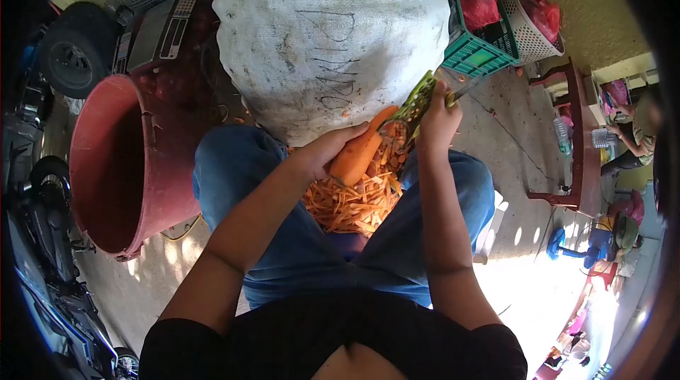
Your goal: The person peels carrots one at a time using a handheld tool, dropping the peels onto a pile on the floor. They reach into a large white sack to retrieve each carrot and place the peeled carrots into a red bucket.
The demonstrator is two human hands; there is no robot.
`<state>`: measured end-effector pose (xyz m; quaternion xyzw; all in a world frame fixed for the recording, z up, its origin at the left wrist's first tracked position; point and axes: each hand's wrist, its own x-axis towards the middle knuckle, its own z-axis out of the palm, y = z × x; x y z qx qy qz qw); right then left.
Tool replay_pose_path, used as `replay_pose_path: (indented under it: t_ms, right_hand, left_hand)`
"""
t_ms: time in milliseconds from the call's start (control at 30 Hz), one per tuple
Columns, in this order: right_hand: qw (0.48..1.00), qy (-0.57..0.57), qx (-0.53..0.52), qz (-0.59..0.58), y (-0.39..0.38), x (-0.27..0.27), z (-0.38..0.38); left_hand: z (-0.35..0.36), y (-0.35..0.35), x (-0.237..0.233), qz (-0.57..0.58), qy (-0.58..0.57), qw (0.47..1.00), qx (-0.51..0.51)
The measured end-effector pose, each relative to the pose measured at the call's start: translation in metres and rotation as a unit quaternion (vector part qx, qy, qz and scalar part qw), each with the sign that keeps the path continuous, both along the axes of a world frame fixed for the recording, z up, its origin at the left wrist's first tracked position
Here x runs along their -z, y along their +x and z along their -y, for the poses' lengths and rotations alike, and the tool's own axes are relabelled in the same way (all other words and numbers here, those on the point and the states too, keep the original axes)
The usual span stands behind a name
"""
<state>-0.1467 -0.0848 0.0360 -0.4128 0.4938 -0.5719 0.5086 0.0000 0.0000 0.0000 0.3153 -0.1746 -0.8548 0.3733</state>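
Observation:
My left hand is wrapped round the lower end of a large orange carrot, which slants up and to the right over my lap. My right hand is closed round a green tool with a speckled, hole-like face; I cannot tell its exact kind. The tool's lower end overlaps the carrot's upper right side. A thin grey blade-like strip shows beside my right fingers. Below the carrot, between my knees, lies a heap of orange carrot peelings, with some rounder pieces near its top.
A large, stained white sack stands in front of my knees. To the left is a big red tub, with tyres behind. A green crate and a white basket stand far right. A person is beside a wooden table.

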Motion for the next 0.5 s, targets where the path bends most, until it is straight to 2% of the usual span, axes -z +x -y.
replay_pose_path:
  t_ms: [67, 100, 167, 200, 233, 300, 333, 367, 400, 433, 500]
  right_hand:
    - [0.994, 0.005, -0.001, -0.106, 0.007, 0.001, -0.011]
    - [0.997, 0.006, 0.001, -0.081, 0.026, 0.006, -0.018]
    - [0.966, -0.096, -0.061, -0.232, 0.035, 0.012, -0.029]
    - [0.960, -0.094, -0.068, -0.256, 0.041, 0.010, -0.037]
    - [0.953, -0.092, -0.074, -0.280, 0.043, 0.008, -0.042]
    - [0.940, -0.100, -0.074, -0.317, 0.038, 0.019, -0.031]
    - [0.937, -0.101, -0.038, -0.331, 0.030, 0.026, -0.021]
    - [0.933, -0.102, -0.002, -0.345, 0.022, 0.030, -0.009]
    - [0.919, -0.104, 0.077, -0.372, 0.009, 0.029, 0.008]
    - [0.898, -0.105, 0.155, -0.399, -0.009, 0.027, 0.026]
    - [0.889, -0.027, 0.249, -0.383, -0.038, 0.023, 0.049]
  left_hand:
    - [0.002, -0.003, 0.007, -0.021, 0.057, 0.998, -0.036]
    - [0.003, 0.011, 0.002, 0.004, 0.057, 0.998, -0.036]
    - [0.005, 0.004, 0.003, 0.002, 0.105, 0.984, -0.141]
    - [0.005, 0.002, 0.004, -0.051, 0.139, 0.976, -0.162]
    - [0.004, 0.002, 0.006, -0.050, 0.138, 0.976, -0.162]
    - [0.001, -0.001, 0.008, 0.032, 0.102, 0.983, -0.152]
    - [-0.001, -0.001, 0.006, 0.031, 0.103, 0.983, -0.151]
    - [-0.004, 0.002, 0.003, 0.040, 0.079, 0.994, -0.058]
    - [-0.006, 0.004, -0.001, 0.047, 0.053, 0.997, 0.036]
    - [-0.008, 0.002, -0.005, 0.045, 0.052, 0.997, 0.038]
    - [-0.013, -0.001, -0.012, 0.142, 0.046, 0.988, 0.039]
